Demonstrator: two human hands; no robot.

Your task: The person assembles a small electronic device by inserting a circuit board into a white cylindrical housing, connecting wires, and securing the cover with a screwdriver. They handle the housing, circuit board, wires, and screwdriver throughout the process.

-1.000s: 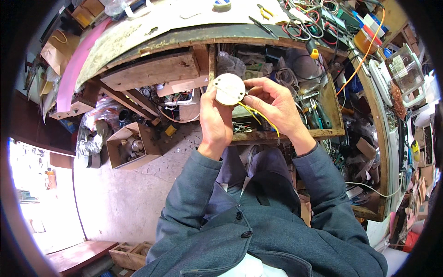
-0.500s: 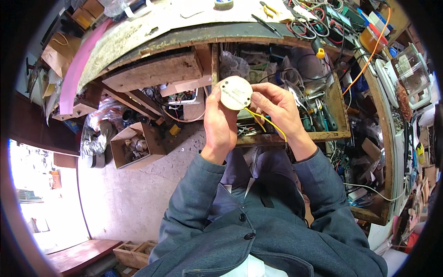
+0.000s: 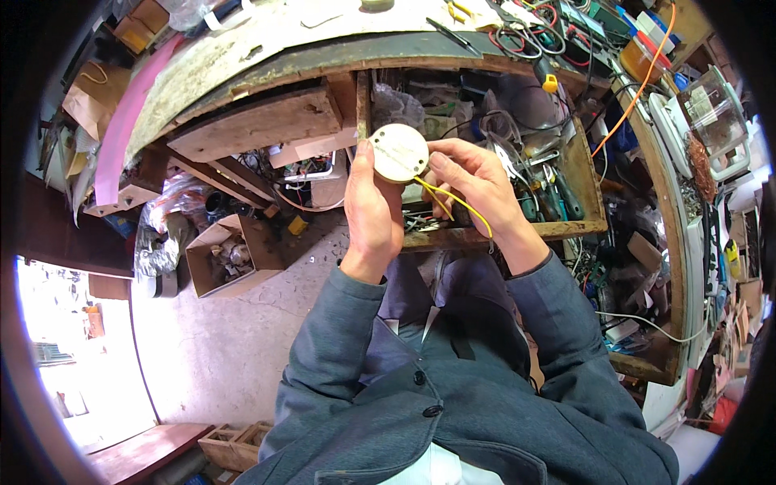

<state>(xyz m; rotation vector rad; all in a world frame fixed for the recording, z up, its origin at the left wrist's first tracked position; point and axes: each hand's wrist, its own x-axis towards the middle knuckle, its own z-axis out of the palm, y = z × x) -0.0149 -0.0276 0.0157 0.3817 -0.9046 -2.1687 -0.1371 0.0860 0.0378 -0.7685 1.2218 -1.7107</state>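
My left hand [image 3: 373,214] is closed around a round cream disc-shaped part [image 3: 399,152], thumb along its left edge. Small dark holes and faint print mark the disc's face, which is tilted up toward me. A yellow wire [image 3: 462,202] and a brownish wire leave its lower right edge. Beside that edge is my right hand [image 3: 478,184], thumb and fingers bent together close to the disc and the wires. What its fingertips pinch, if anything, is hidden. Both hands are above the front of an open wooden drawer [image 3: 558,229].
Screwdrivers [image 3: 572,194], cables and plastic bags crowd the drawer. Above it the worktop [image 3: 323,52] carries tweezers [image 3: 454,36], test leads and a roll of tape [image 3: 377,4]. A cardboard box [image 3: 234,257] stands on the floor at left. An orange cable [image 3: 638,85] hangs at right.
In the picture, hands and disc sit slightly further left and higher, and the bench has shifted left as well. The left hand keeps its hold; the right hand stays by the disc's edge.
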